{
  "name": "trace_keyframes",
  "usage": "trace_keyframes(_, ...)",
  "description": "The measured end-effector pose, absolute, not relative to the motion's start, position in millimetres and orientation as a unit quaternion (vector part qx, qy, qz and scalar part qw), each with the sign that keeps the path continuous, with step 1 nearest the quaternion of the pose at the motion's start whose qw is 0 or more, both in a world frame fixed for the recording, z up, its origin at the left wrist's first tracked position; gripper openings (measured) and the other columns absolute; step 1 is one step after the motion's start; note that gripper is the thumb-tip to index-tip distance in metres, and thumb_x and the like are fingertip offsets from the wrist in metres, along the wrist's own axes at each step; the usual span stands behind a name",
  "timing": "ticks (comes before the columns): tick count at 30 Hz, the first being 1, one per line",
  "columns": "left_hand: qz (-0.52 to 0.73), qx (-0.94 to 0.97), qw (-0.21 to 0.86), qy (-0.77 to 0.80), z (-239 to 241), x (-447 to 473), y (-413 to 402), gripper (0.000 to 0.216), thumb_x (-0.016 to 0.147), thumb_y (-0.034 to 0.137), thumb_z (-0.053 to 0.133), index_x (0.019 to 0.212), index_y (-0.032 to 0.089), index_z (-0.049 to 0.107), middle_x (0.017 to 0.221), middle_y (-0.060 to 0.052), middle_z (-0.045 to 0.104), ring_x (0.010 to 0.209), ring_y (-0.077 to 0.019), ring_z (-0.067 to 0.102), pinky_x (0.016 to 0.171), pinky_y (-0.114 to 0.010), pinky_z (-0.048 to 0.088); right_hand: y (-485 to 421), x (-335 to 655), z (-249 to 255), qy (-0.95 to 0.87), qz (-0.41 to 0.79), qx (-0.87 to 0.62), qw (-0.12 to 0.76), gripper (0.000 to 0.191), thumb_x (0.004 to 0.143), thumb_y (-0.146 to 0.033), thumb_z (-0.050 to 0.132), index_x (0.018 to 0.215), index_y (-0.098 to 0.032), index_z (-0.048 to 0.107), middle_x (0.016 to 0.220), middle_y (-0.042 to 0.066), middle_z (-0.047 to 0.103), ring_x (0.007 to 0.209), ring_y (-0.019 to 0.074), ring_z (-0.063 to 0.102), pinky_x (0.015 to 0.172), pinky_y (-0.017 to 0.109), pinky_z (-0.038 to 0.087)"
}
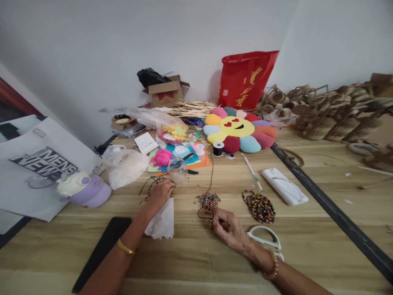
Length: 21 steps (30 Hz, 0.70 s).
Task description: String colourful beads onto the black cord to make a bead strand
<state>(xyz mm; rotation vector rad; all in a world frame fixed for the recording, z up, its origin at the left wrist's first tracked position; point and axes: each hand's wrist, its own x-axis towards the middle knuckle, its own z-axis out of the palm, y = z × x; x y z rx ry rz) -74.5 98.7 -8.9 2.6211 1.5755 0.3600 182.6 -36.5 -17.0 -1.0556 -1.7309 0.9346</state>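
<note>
My right hand is closed in a pinch on a short strand of colourful beads. A pile of loose small beads lies just beyond it. Black cord runs from the pile up to a black spool. My left hand rests low over several cut black cord pieces, fingers bent and together; what they hold, if anything, is hidden. A crumpled white tissue lies beside that wrist. Right of the bead pile is a coiled bead string.
White-handled scissors lie partly under my right wrist. Near my left forearm are a dark flat object and a purple-and-white cap. A clear jar, pink yarn, a flower cushion and a white power strip stand farther back.
</note>
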Motion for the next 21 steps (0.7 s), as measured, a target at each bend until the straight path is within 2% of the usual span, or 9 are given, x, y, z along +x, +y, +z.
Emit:
trace_keyframes(5, 0.110, 0.861, 0.037, 0.495, -9, -76, 98, 0.024, 0.086, 0.012, 0.045, 0.092, 0.016, 0.068, 0.092, -0.010, 0.066, 0.087, -0.0225, 0.059, 0.080, -0.033, 0.044, -36, 183, -17, -0.702, 0.367, -0.427, 0.436, 0.022, 0.082, -0.021, 0.045, 0.061, -0.018, 0.041, 0.058, -0.002, 0.046, 0.055, 0.0104, 0.042, 0.051, 0.021, 0.031)
trace_keyframes(12, 0.050, 0.874, -0.011, 0.484, -2, -71, 96, 0.027, 0.088, 0.011, 0.041, 0.088, 0.017, 0.067, 0.088, -0.008, 0.064, 0.082, -0.0213, 0.058, 0.078, -0.033, 0.042, -35, 184, -20, -0.690, 0.385, -0.424, 0.443, 0.021, 0.083, -0.022, 0.045, 0.062, -0.018, 0.043, 0.060, -0.001, 0.048, 0.057, 0.0110, 0.045, 0.053, 0.021, 0.034)
trace_keyframes(16, 0.066, 0.867, -0.007, 0.494, 3, -69, 94, 0.026, 0.088, 0.012, 0.041, 0.082, 0.017, 0.066, 0.086, -0.009, 0.065, 0.083, -0.0218, 0.058, 0.079, -0.033, 0.042, -34, 185, -20, -0.653, 0.423, -0.440, 0.449, 0.023, 0.083, -0.026, 0.045, 0.061, -0.018, 0.043, 0.059, -0.001, 0.047, 0.055, 0.0105, 0.042, 0.050, 0.021, 0.033)
trace_keyframes(21, 0.105, 0.856, 0.033, 0.505, 3, -73, 95, 0.022, 0.088, 0.017, 0.044, 0.084, 0.017, 0.066, 0.090, -0.007, 0.067, 0.087, -0.0203, 0.060, 0.080, -0.030, 0.043, -33, 184, -22, -0.632, 0.444, -0.446, 0.451, 0.024, 0.083, -0.028, 0.047, 0.061, -0.018, 0.044, 0.057, -0.002, 0.045, 0.053, 0.0098, 0.041, 0.050, 0.021, 0.032)
